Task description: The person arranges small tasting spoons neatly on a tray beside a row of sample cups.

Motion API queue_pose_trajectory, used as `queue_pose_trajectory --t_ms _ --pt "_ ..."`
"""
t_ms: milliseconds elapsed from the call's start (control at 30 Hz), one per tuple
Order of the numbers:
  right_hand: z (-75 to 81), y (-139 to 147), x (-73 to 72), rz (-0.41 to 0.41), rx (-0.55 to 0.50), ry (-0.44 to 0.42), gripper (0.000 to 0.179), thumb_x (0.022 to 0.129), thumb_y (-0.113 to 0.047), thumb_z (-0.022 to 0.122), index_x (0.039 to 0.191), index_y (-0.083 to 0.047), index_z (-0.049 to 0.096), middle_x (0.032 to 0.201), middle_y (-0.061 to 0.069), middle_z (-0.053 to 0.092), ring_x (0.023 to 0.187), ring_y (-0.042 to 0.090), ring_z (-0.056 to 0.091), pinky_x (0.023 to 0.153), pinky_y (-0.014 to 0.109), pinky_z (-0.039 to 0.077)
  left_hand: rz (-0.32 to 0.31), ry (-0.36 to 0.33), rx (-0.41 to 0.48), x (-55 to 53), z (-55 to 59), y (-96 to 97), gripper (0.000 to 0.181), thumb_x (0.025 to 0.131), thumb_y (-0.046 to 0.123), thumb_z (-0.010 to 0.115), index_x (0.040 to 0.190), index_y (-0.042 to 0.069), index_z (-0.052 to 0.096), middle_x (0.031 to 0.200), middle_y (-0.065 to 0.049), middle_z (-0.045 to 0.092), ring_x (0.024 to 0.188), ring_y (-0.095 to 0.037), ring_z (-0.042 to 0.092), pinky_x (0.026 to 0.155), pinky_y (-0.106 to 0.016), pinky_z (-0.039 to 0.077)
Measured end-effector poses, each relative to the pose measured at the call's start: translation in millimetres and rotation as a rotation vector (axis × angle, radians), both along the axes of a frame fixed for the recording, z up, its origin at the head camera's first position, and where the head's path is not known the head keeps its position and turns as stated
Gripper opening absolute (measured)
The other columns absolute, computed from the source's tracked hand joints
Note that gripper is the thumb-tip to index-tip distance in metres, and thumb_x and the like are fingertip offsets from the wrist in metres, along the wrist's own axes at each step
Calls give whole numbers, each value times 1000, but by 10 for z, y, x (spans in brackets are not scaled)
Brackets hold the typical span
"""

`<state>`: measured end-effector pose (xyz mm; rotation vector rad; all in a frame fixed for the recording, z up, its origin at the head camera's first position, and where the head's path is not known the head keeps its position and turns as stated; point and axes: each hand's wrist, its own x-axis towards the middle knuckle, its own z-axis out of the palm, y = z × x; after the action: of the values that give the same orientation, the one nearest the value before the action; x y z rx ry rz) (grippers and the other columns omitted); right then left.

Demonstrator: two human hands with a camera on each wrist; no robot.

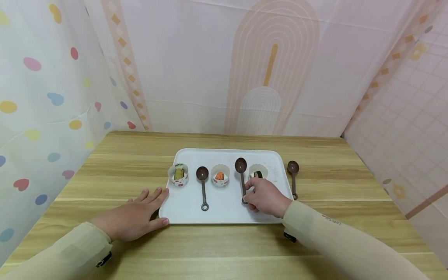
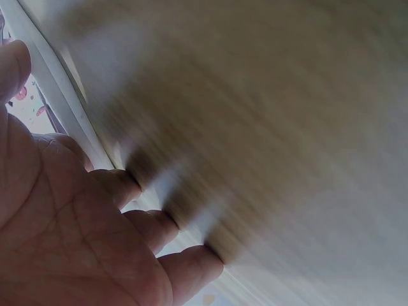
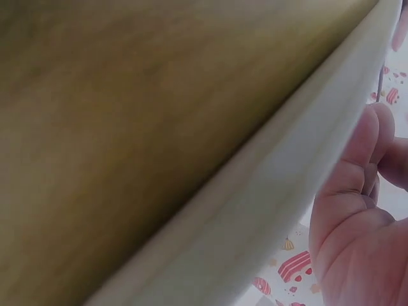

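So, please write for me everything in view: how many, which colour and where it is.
Table: 1, wood-coloured, under the tray.
Tray: 1, white, on the table.
Paper cups: 3, white, printed, in a row along the tray.
Small pieces: at least 3; yellowish, orange, dark; in the cups, left to right.
Spoons: 3, brown; two between cups, one on the table right of the tray.
Patterned cloth: count unclear, white and pale pink, behind and at both sides.
Sleeves: 2, beige, at bottom left and right.
Small fittings: 2, black, by the sleeve ends.
Left hand: 1, bare, at the tray's left edge.
Right hand: 1, bare, pinching the middle spoon's handle.
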<state>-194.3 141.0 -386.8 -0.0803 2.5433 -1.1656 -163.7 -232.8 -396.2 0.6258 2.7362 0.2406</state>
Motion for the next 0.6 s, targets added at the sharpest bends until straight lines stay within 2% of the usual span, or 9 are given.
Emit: queue_pose_trajectory --t_ms 367,600 --pt "-45 -25 -21 4 28 -12 18 96 -1 67 114 -1 67 60 4 64 54 12 56 53 25 47 3 4 -9 -15 -9 -1 98 101 73 47 168 6 24 171 -26 27 150 -66 24 109 -83 32" --pt "-44 -48 -34 9 43 -26 18 97 -2 67 115 0 67 61 5 66 55 12 59 53 26 53 6 -4 -8 -9 0 2 98 101 73 48 168 6 24 171 -26 26 151 -66 23 108 -83 32"
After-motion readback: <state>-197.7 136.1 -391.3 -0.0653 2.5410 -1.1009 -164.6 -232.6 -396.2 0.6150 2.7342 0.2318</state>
